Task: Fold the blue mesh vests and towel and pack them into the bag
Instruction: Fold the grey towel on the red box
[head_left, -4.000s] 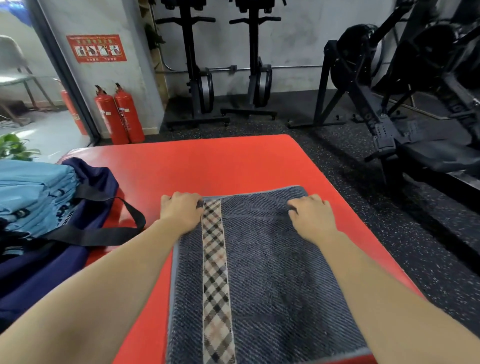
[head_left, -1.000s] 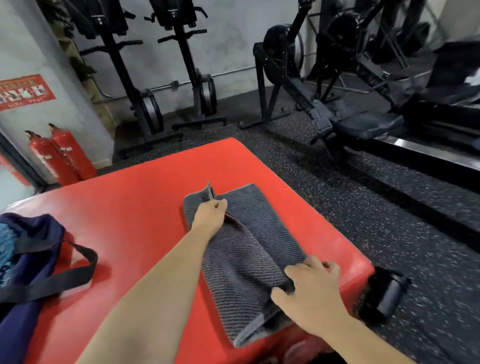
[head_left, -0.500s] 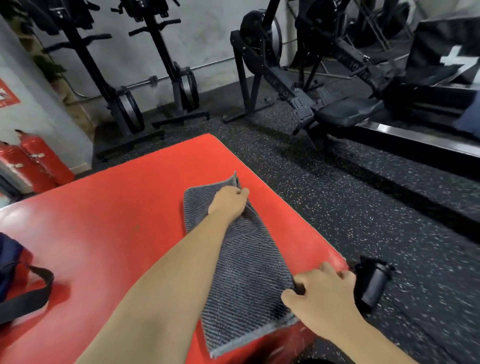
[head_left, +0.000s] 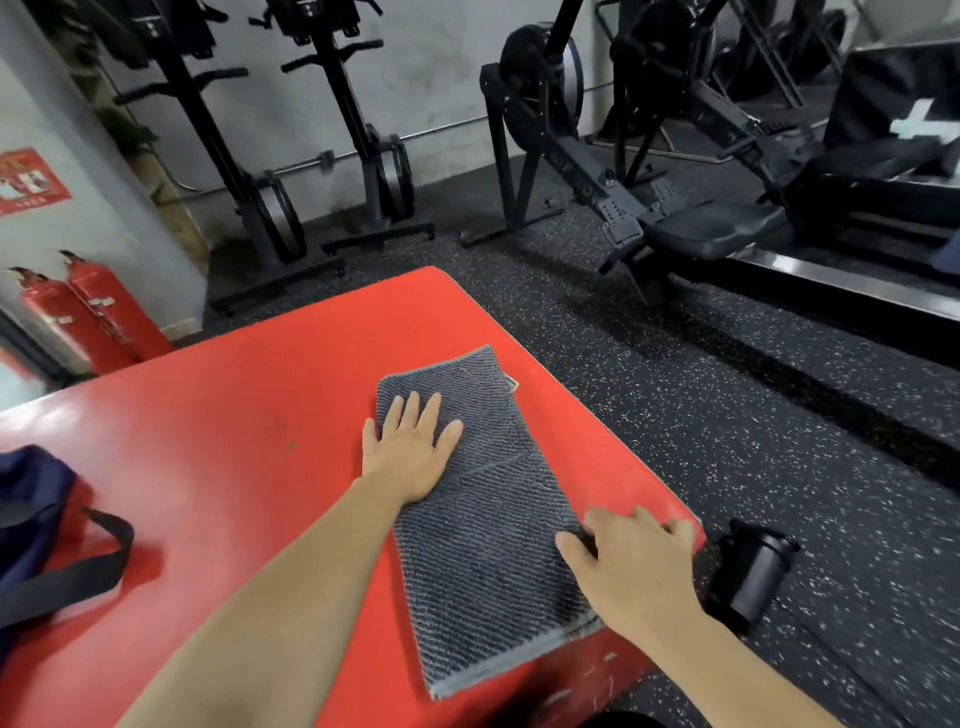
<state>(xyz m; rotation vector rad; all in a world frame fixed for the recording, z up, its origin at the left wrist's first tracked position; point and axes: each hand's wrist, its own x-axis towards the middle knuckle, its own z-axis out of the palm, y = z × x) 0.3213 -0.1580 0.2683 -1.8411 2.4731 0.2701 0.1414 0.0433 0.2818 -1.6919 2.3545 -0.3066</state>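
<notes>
Right hand (head_left: 628, 566) nearest: it lies at the towel's (head_left: 488, 545) right edge, thumb on the cloth, fingers reaching out over the red pad (head_left: 234, 415). The fingers are blurred; cannot tell whether thumb and forefinger pinch the edge or only rest on it.

Towel: grey, diagonal rib, folded into a long narrow strip. It lies flat on the pad near the pad's right side, running from the near edge away and slightly left. A hem band shows at the near end, a cross seam about midway, and a small tag at the far right corner.

Left hand (head_left: 410, 452): released, palm down, fingers straight and spread. It presses the far half of the towel along its left edge, the little finger just over the pad.

Bag (head_left: 31, 519): navy, at the left edge of view on the pad, well apart from the towel. Its black strap (head_left: 67, 577) loops out toward the middle of the pad.

Black canister (head_left: 748, 577): on the floor (head_left: 727, 415) just beside the pad's right near corner, tilted; detail blurred.

Floor: dark rubber with pale specks.

Farther off, left: two red extinguishers (head_left: 88, 317) against the wall, a red sign (head_left: 31, 182) above them. Two black machines (head_left: 260, 197) stand upright at the back wall. A rower (head_left: 675, 223) sits on the floor at right.
</notes>
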